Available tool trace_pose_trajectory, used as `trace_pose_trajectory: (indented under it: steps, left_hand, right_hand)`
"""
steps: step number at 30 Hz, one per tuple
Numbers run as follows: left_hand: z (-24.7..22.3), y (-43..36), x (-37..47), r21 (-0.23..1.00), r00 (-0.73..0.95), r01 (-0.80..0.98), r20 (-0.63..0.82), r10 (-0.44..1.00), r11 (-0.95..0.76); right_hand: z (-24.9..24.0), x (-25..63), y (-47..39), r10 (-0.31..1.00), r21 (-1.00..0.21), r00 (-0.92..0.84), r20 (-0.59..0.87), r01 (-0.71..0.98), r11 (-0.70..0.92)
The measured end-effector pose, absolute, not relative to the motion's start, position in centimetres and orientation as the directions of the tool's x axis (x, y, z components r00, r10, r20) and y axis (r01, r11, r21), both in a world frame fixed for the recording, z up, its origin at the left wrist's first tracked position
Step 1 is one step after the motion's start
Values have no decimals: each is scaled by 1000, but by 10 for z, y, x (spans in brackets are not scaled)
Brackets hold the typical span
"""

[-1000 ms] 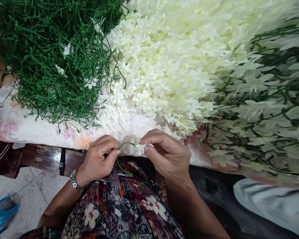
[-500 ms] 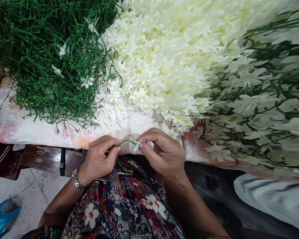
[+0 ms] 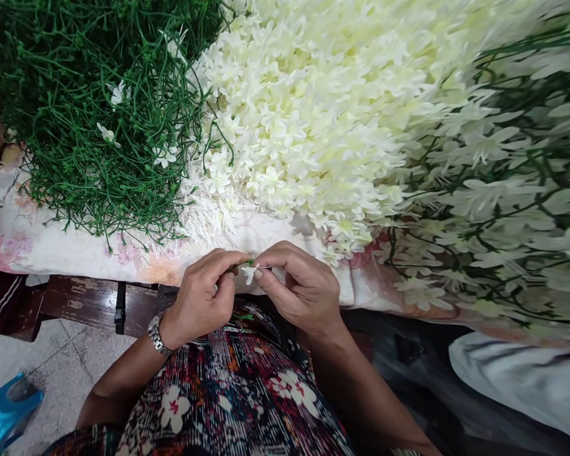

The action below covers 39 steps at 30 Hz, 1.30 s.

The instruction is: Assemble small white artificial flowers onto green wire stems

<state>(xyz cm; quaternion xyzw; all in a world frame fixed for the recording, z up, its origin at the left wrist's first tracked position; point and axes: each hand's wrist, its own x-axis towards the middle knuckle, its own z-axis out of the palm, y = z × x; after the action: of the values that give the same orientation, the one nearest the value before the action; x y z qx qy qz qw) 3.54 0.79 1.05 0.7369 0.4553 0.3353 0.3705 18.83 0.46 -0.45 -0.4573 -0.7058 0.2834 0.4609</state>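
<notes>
My left hand (image 3: pixel 206 296) is closed, thumb and index finger pinching a green plastic flower stem (image 3: pixel 249 261). Its tip pokes out beyond the fingertips, and the rest mostly runs behind the hand. Close by, my right hand (image 3: pixel 300 288) pinches a thin white piece, perhaps a stamen, with a small white artificial flower (image 3: pixel 248 274) at the fingertips. The stem tip lies just above this flower; whether they touch I cannot tell. Both hands are over my lap, at the front edge of the cloth-covered table (image 3: pixel 85 253).
A heap of green stems (image 3: pixel 109 126) fills the left of the table. Beside it are loose white stamens (image 3: pixel 209 212) and a large pile of white petals (image 3: pixel 313 120). Finished-looking white flowers on stems (image 3: pixel 494 202) lie at right. A blue plastic stool (image 3: pixel 9 405) stands on the floor.
My left hand has moved right and slightly up, bringing the stem tip above the flower. My right hand has shifted a little left. The hands are now closer together.
</notes>
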Motion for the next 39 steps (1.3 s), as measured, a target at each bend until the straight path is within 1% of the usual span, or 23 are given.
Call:
trace_pose_trajectory:
  steps: [5, 8, 11, 15, 20, 24, 31, 39]
  left_hand:
    - [7, 6, 36, 924, 309, 334, 80, 948, -187]
    - [6, 4, 35, 943, 272, 307, 41, 962, -127]
    - [6, 3, 35, 951, 270, 285, 40, 962, -119]
    - [6, 1, 34, 971, 280, 199, 72, 957, -132]
    - [7, 0, 32, 984, 237, 126, 93, 967, -126]
    - [5, 0, 31, 969, 224, 177, 132, 966, -174]
    - [3, -2, 29, 912, 256, 301, 206, 945, -280]
    - [4, -3, 29, 787, 298, 419, 352, 887, -453]
  right_hand:
    - [-5, 188, 3, 902, -827, -209, 377, 364, 430]
    - [-3, 189, 2, 901, -832, -223, 372, 349, 431]
    - [1, 189, 1, 899, -839, -226, 375, 330, 433]
    - [6, 188, -1, 901, -849, -211, 380, 308, 430]
    - [6, 187, -4, 899, -841, -215, 381, 325, 434]
    - [5, 187, -7, 881, -817, -217, 420, 331, 471]
    - [11, 190, -9, 840, -733, -274, 467, 412, 542]
    - [13, 189, -10, 824, -655, -325, 464, 500, 566]
